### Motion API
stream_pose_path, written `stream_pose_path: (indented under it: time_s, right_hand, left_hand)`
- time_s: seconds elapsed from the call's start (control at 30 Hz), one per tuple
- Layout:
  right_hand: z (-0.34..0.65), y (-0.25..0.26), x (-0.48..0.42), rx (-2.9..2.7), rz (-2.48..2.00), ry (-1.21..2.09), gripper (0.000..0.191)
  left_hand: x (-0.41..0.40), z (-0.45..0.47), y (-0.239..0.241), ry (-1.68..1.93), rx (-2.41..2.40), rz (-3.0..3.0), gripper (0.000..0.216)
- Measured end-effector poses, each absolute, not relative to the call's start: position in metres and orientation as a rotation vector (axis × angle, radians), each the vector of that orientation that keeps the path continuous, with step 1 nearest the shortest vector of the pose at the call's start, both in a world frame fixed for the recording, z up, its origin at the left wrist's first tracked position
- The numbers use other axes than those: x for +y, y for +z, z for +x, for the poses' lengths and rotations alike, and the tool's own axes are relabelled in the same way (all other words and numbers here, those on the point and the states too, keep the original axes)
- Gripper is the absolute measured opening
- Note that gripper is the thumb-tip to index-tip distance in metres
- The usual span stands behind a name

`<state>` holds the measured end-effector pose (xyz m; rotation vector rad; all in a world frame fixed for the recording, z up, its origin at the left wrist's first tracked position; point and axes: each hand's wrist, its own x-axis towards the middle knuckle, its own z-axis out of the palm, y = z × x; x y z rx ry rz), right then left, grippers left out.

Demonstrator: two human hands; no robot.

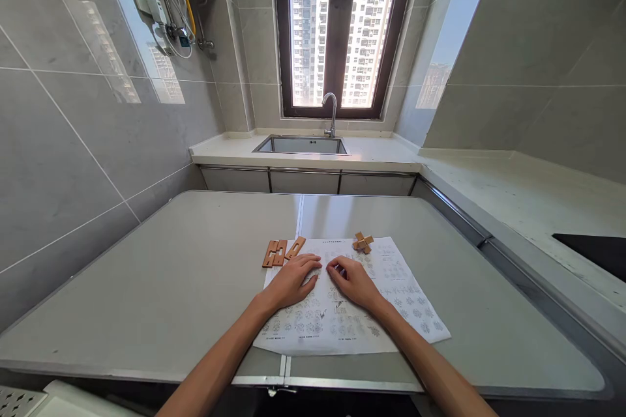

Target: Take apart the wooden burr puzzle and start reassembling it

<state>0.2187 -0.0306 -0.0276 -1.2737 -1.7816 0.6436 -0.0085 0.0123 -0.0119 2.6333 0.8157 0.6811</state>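
Note:
Both of my hands lie flat on a printed paper sheet point(391, 287) spread on a grey table point(171, 273). My left hand point(293, 280) and my right hand point(353, 281) sit side by side near the sheet's middle, fingers spread, fingertips almost touching, holding nothing. Flat notched wooden puzzle pieces point(281, 251) lie just beyond my left hand, at the sheet's far left corner. A small assembled wooden burr puzzle point(362, 243) stands on the sheet's far edge, a little beyond my right hand.
A counter with a steel sink point(302, 144) and faucet point(331, 111) runs along the far wall under a window. Another counter point(513, 202) with a dark cooktop point(594, 253) lines the right. Tiled wall is at the left.

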Motion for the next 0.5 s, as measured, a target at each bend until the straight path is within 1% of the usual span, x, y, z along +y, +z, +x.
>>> stream_pose_path:
  time_s: [0.33,0.5]
  right_hand:
    - [0.2194,-0.0279,-0.0300,-1.796,-1.272,0.632,0.020]
    - [0.2194,-0.0270,-0.0305,-1.791,-1.267,0.636,0.022]
  left_hand:
    - [0.0116,-0.0073,-0.0120,0.694,0.824,2.679,0.029]
    - [0.0174,-0.0092,-0.0186,0.803,1.081,2.713,0.036]
